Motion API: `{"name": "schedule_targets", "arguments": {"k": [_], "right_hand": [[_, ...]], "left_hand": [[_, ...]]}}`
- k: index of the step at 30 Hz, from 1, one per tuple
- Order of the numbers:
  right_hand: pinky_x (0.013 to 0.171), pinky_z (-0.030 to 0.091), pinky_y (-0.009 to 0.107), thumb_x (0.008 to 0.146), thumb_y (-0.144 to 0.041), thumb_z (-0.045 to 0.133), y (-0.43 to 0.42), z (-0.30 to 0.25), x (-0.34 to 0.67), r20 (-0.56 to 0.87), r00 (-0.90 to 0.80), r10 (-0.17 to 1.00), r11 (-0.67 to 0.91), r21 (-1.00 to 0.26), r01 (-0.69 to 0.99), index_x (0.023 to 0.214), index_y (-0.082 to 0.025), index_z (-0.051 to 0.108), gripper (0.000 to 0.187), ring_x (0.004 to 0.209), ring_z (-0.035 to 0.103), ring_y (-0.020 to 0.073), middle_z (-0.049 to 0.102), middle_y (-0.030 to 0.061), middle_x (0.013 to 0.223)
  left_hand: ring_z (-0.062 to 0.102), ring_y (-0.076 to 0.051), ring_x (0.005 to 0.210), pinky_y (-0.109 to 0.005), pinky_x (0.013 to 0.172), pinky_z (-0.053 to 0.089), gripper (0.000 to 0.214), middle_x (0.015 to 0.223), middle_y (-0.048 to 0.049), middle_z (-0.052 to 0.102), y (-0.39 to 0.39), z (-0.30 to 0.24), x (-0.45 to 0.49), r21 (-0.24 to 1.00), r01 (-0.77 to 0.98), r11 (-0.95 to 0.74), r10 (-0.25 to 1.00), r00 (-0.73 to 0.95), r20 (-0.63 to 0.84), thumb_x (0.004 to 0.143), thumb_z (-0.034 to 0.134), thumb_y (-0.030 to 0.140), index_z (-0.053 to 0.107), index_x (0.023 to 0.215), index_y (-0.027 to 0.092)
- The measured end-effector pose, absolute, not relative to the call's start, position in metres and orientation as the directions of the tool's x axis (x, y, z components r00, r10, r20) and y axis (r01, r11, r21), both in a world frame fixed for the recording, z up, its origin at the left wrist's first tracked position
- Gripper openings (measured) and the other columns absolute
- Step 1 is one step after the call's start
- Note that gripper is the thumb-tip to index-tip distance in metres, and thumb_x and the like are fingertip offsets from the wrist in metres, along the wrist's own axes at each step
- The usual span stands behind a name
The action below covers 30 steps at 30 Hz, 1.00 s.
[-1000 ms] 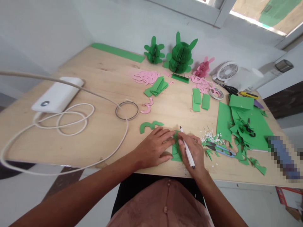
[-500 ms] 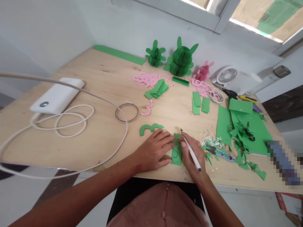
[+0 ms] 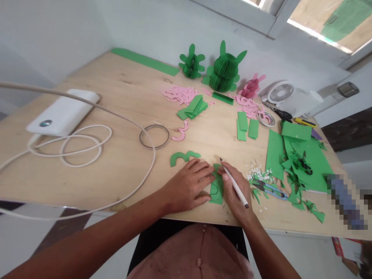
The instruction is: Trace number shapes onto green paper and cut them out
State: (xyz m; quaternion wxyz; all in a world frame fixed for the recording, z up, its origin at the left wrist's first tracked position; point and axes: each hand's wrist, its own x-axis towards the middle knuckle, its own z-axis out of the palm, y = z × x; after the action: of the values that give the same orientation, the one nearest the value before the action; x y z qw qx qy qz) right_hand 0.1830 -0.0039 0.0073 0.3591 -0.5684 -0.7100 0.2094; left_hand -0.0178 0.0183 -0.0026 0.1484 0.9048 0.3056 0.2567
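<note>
A small green paper piece (image 3: 215,192) with a curved line drawn on it lies near the table's front edge, between my hands. My left hand (image 3: 190,186) rests flat with fingers stretched out, their tips on the paper's left side. In my right hand (image 3: 236,190) is a white pen (image 3: 236,186) with dark ends, one end pointing up and away from me. That hand lies against the paper's right side and hides part of it. Just beyond my left hand is a wavy green paper cutout (image 3: 183,157). Blue thread snips (image 3: 271,188) lie right of my right hand.
White and green scraps (image 3: 258,174) surround the snips. Green sheets (image 3: 274,155) and scissors (image 3: 306,166) lie at right. Folded green strips (image 3: 194,107), pink cutouts (image 3: 180,95) and a tape roll (image 3: 266,119) sit farther back. Paper figures (image 3: 224,71) stand by the wall. A power bank (image 3: 65,112) trails a cable at left.
The view has shifted slightly, so the power bank and cable appear farther left. Both hands keep nearly the same place on the paper, and the pen stays in my right hand.
</note>
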Motion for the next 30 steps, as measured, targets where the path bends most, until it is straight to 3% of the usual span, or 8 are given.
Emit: {"name": "schedule_targets", "arguments": {"k": [11, 30], "right_hand": [[0.090, 0.052, 0.041, 0.097, -0.034, 0.048, -0.0024, 0.0043, 0.1836, 0.360, -0.153, 0.921, 0.358, -0.618, 0.700, 0.125, -0.021, 0.061, 0.033, 0.099, 0.069, 0.0235, 0.074, 0.0089, 0.107], [0.091, 0.051, 0.041, 0.097, -0.031, 0.048, -0.0020, 0.0057, 0.1827, 0.384, -0.165, 0.908, 0.382, -0.602, 0.701, 0.120, -0.021, 0.063, 0.030, 0.100, 0.069, 0.0237, 0.074, 0.0094, 0.106]], "left_hand": [[0.046, -0.031, 0.127, -0.053, 0.111, 0.030, 0.045, 0.135, -0.0131, 0.057, 0.0182, -0.0041, -0.0174, 0.406, 0.491, -0.771, 0.629, 0.685, 0.367, 0.085, 0.064, 0.039, 0.058, 0.122, 0.016], [0.046, -0.031, 0.128, -0.050, 0.113, 0.029, 0.055, 0.135, -0.0150, 0.056, 0.0190, -0.0007, -0.0161, 0.452, 0.493, -0.743, 0.653, 0.680, 0.332, 0.082, 0.066, 0.037, 0.050, 0.128, 0.012]]}}
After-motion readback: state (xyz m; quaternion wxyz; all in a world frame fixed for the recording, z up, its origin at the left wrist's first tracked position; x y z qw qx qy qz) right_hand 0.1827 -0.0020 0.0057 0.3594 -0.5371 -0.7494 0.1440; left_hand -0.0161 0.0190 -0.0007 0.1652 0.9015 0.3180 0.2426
